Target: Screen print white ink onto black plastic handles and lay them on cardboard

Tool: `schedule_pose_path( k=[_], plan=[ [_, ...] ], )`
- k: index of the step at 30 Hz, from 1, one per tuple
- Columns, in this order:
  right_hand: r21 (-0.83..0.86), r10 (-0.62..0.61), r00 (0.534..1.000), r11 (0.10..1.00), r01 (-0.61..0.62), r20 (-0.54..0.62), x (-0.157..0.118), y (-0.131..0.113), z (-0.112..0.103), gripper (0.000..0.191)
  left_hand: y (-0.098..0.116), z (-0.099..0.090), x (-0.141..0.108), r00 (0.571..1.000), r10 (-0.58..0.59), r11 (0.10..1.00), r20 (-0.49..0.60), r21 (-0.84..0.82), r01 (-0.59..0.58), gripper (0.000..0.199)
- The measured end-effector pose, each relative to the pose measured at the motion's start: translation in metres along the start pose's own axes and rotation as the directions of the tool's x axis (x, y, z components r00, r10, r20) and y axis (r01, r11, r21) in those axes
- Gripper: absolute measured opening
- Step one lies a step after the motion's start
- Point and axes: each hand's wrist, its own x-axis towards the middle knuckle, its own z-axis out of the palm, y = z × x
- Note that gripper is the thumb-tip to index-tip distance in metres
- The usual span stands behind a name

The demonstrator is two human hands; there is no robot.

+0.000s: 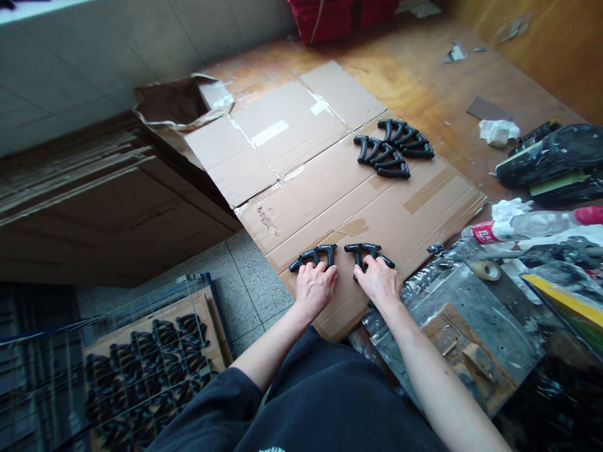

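My left hand (315, 287) is closed over the lower ends of a small row of black T-shaped handles (326, 250), whose tops carry small pale lettering. Beside it, my right hand (380, 282) grips a second small group of black handles (357, 250); its fingers cover part of them. A narrow gap separates the two groups. Both rest on the near end of a flattened cardboard sheet (325, 194). Farther out on the cardboard, several similar curved black handles (387, 158) lie fanned together in two rows.
On the right are a plastic bottle (532, 225), a tape roll (486, 270), crumpled tissue (499, 132) and a stained metal plate (509, 314). A rack (214, 301) of black parts stands low on the left, below stacked cardboard (117, 220). Red bundles (325, 19) sit at the back.
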Motion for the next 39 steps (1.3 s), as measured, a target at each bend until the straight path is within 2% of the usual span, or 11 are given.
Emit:
schedule_pose_path(
  k=[6,13,27,32,39],
  plan=[
    [0.024,0.000,0.999,1.000,-0.001,0.040,0.003,-0.007,-0.004,0.034,0.001,0.002,0.002,1.000,0.016,1.000,0.008,-0.010,-0.016,0.036],
    [0.124,-0.048,0.998,0.991,0.043,0.038,0.000,-0.014,0.006,0.032,0.004,0.003,0.008,0.999,0.036,0.999,0.011,-0.014,-0.036,0.035],
    [0.243,-0.130,0.991,0.963,0.120,0.027,-0.003,-0.002,0.012,0.033,-0.002,0.006,0.011,0.993,0.114,0.990,-0.025,0.087,-0.112,0.038],
    [0.296,-0.157,0.988,0.943,0.151,-0.003,-0.009,0.008,0.016,0.044,0.000,0.005,0.009,0.995,0.083,0.991,-0.050,0.107,-0.077,0.040],
    [0.307,-0.111,0.990,0.943,0.132,-0.083,-0.009,0.026,0.016,0.043,0.015,0.014,-0.001,0.993,0.008,0.996,-0.119,0.093,0.003,0.041]
  ],
)
